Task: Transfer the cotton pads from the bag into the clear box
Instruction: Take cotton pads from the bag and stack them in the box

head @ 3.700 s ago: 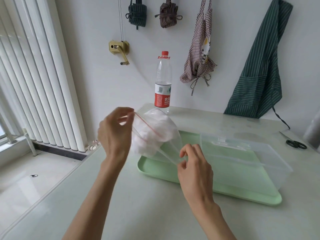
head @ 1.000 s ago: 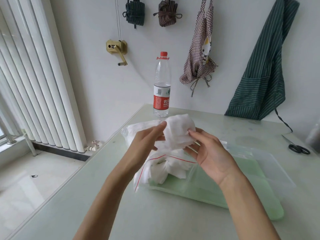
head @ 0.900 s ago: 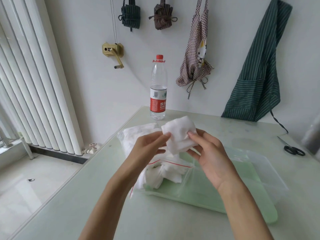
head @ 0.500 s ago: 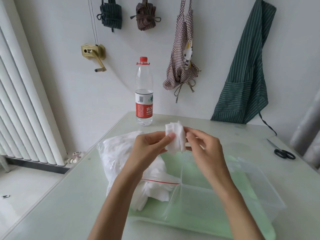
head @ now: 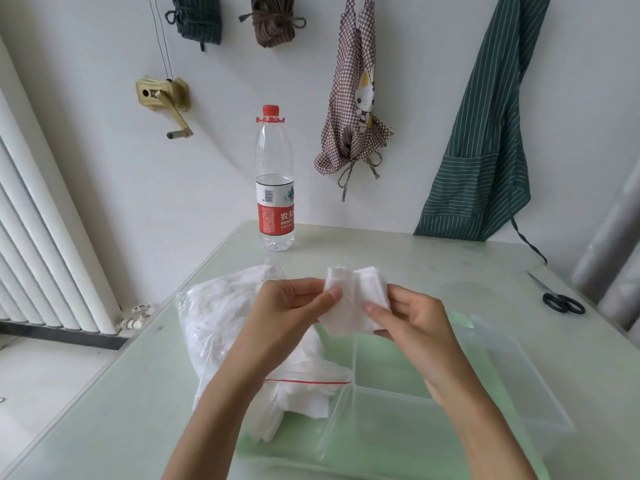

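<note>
A small stack of white cotton pads (head: pixel 353 303) is held in the air between both hands. My left hand (head: pixel 287 313) pinches its left side with the thumb on top. My right hand (head: pixel 408 317) pinches its right side. Below and to the left lies the clear zip bag (head: pixel 221 327) with a red seal line, open, with more white pads spilling from its mouth. The clear box (head: pixel 485 403) stands open under my right hand, on a green tray (head: pixel 298 455). Nothing shows inside the box.
A water bottle (head: pixel 275 188) with a red cap stands at the table's back edge. Black scissors (head: pixel 561 301) lie at the far right. Aprons and cloth bundles hang on the wall. White blinds and a radiator valve are to the left of the table.
The bag went from held up and being opened to lying on the table. Both hands lifted a stack of pads out and now hold it further right, above the box's left end.
</note>
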Demonstrator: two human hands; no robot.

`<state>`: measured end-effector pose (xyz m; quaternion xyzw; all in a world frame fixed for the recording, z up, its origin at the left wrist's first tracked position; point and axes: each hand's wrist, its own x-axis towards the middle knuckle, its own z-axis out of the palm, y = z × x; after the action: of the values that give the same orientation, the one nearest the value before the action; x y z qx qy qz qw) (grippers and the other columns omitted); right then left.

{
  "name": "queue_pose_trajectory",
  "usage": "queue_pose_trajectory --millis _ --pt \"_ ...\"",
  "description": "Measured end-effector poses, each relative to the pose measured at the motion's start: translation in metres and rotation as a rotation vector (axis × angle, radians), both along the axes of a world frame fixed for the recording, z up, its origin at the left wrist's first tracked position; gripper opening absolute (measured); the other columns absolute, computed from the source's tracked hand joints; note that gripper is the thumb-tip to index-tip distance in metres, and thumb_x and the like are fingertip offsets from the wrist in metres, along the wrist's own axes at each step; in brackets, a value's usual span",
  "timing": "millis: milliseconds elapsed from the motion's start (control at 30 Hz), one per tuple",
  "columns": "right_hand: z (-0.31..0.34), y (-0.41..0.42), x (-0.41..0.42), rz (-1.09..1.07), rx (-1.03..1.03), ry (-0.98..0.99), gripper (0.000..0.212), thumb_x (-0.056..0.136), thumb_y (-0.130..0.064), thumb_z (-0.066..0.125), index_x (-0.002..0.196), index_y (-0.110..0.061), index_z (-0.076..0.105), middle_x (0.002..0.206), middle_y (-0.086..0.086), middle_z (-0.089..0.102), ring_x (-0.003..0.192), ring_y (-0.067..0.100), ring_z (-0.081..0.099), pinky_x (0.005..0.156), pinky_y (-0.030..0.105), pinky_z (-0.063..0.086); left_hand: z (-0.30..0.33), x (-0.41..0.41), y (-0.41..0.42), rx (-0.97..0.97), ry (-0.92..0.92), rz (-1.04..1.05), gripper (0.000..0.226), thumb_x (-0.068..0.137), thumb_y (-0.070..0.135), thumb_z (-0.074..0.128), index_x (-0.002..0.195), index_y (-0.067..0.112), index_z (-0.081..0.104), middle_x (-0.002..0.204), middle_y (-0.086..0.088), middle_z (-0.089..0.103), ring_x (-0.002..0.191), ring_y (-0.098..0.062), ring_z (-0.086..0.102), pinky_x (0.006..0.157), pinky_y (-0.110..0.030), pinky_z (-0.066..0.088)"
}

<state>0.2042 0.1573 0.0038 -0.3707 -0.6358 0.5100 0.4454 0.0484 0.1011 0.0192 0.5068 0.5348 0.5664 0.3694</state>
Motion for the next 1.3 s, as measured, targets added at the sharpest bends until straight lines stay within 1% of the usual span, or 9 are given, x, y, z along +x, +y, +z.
queue_pose_trajectory --millis 200,367,467,567,833,900,1000,1067,1300 --pt "0.003 0.013 0.014 -0.018 -0.307 0.25 0.017 0.089 -0.003 0.057 0.1 -0.01 0.068 0.089 0.002 0.074 0.082 0.012 0.069 0.072 0.021 0.057 -0.006 -0.01 0.006 0.021 0.039 0.324 0.013 0.087 0.015 0.064 0.095 0.019 0.055 0.079 -0.004 0.074 0.066 -0.009 0.07 0.063 -0.023 0.057" --pt "0.004 0.01 0.041 -0.039 -0.422 0.292 0.019 0.09 -0.002 0.052 0.1 -0.007 0.067 0.097 0.005 0.071 0.091 0.016 0.064 0.085 0.029 0.052 -0.012 -0.009 0.007 0.028 0.134 0.365 0.013 0.087 0.018 0.064 0.076 0.022 0.057 0.08 0.001 0.072 0.069 -0.016 0.07 0.072 -0.048 0.057" --pt "0.01 0.011 0.058 -0.023 -0.385 0.039 0.019 0.091 -0.005 0.052 0.102 -0.006 0.068 0.1 0.007 0.07 0.091 0.015 0.062 0.087 0.026 0.047 -0.007 -0.01 0.006 0.044 0.186 0.38 0.02 0.087 0.018 0.063 0.072 0.031 0.067 0.079 0.015 0.071 0.08 -0.007 0.069 0.079 -0.051 0.054" --pt "0.015 0.017 0.061 -0.002 -0.35 -0.287 0.017 0.089 -0.006 0.058 0.102 -0.01 0.069 0.095 0.004 0.072 0.083 0.011 0.065 0.074 0.018 0.051 -0.006 -0.01 0.007 0.049 0.203 0.37 0.03 0.086 0.013 0.062 0.071 0.037 0.071 0.079 0.02 0.07 0.084 -0.008 0.068 0.081 -0.049 0.054" --pt "-0.016 0.034 0.032 0.004 -0.73 -0.453 0.026 0.085 0.004 0.062 0.111 0.003 0.06 0.084 0.01 0.069 0.061 0.015 0.067 0.06 0.022 0.056 -0.015 -0.005 0.012 0.035 0.174 0.275 0.032 0.085 0.009 0.062 0.071 0.037 0.073 0.079 0.019 0.071 0.086 -0.011 0.068 0.081 -0.047 0.055" --pt "-0.02 0.035 0.027 -0.002 -0.662 -0.575 0.023 0.084 -0.004 0.067 0.106 0.003 0.063 0.083 0.011 0.069 0.059 0.013 0.066 0.06 0.022 0.056 -0.015 -0.007 0.012 0.037 0.173 0.269 0.032 0.085 0.01 0.061 0.071 0.037 0.072 0.078 0.018 0.071 0.085 -0.011 0.068 0.08 -0.047 0.055" --pt "-0.023 0.036 0.023 0.008 -0.381 -0.952 0.015 0.081 -0.021 0.073 0.078 -0.008 0.068 0.057 0.002 0.064 0.05 0.01 0.062 0.054 0.017 0.055 -0.014 -0.008 0.012 0.041 0.173 0.265 0.031 0.085 0.01 0.061 0.071 0.035 0.072 0.078 0.019 0.071 0.083 -0.009 0.067 0.08 -0.047 0.055" --pt "-0.027 0.037 0.021 0.021 -0.258 -1.039 0.019 0.079 -0.026 0.075 0.072 -0.009 0.07 0.062 0.004 0.068 0.058 0.015 0.068 0.064 0.021 0.057 -0.014 -0.009 0.011 0.044 0.168 0.267 0.03 0.085 0.01 0.061 0.07 0.033 0.073 0.078 0.018 0.071 0.083 -0.01 0.068 0.079 -0.047 0.055" --pt "-0.04 0.028 0.035 0.121 -0.18 -0.942 0.03 0.078 -0.028 0.076 0.104 -0.014 0.071 0.084 0.01 0.074 0.075 0.024 0.072 0.079 0.031 0.057 -0.009 -0.006 0.008 0.043 0.158 0.266 0.028 0.085 0.012 0.062 0.069 0.031 0.074 0.078 0.015 0.072 0.081 -0.012 0.069 0.08 -0.046 0.055"
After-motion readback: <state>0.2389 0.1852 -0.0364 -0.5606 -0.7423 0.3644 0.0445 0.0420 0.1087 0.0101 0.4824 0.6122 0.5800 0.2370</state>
